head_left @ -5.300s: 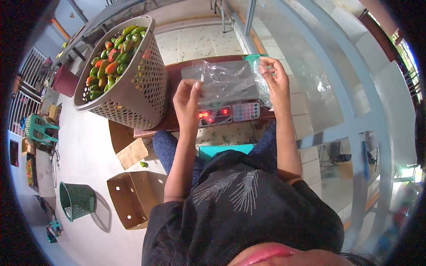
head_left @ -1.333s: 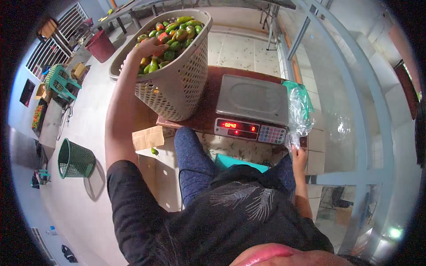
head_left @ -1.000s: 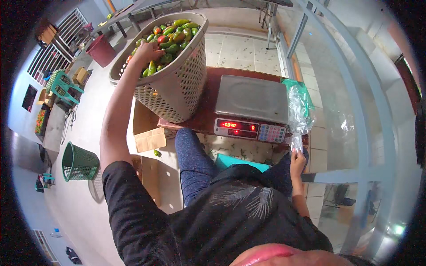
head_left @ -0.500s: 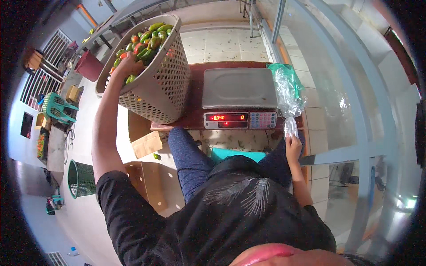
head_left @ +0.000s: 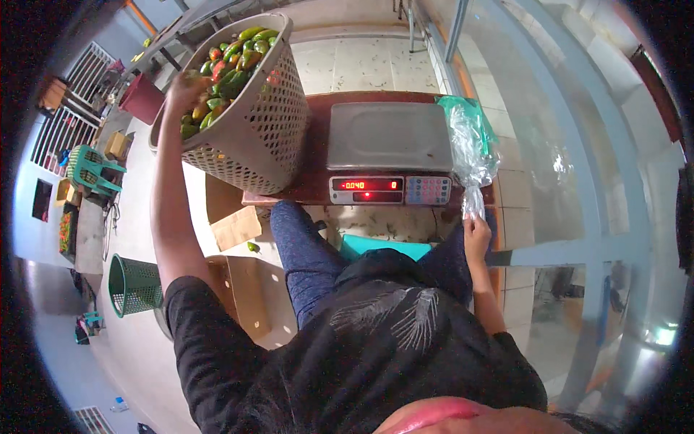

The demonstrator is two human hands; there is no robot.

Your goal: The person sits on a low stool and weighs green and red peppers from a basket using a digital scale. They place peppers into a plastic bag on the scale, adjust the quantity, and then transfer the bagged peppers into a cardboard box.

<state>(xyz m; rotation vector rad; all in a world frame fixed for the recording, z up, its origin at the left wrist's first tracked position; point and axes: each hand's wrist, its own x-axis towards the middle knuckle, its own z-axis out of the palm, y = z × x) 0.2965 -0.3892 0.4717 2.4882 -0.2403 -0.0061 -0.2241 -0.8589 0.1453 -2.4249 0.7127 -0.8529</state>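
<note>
My left hand (head_left: 186, 90) is at the left inner side of a tall beige perforated basket (head_left: 253, 134), among green and red chili peppers (head_left: 233, 69). Motion smears its fingers, so what they hold, if anything, does not show. Down by my right thigh, my right hand (head_left: 476, 233) pinches the gathered end of a clear plastic bag (head_left: 470, 163). The bag stretches up beside a digital scale (head_left: 390, 145), next to green plastic (head_left: 473, 116). Nothing lies on the scale's flat grey pan, and its red display is lit.
The basket and scale stand on a low reddish-brown table (head_left: 361, 98). A stray pepper (head_left: 253, 247) lies on the floor near cardboard (head_left: 242, 296). At left are a green basket (head_left: 134, 286) and a dark red bucket (head_left: 141, 100). A glass partition with a grey frame (head_left: 593, 181) borders the right.
My left hand has shifted up and left, from amid the peppers toward the basket's left side. Peppers under it now show. My right hand keeps its grip on the bag.
</note>
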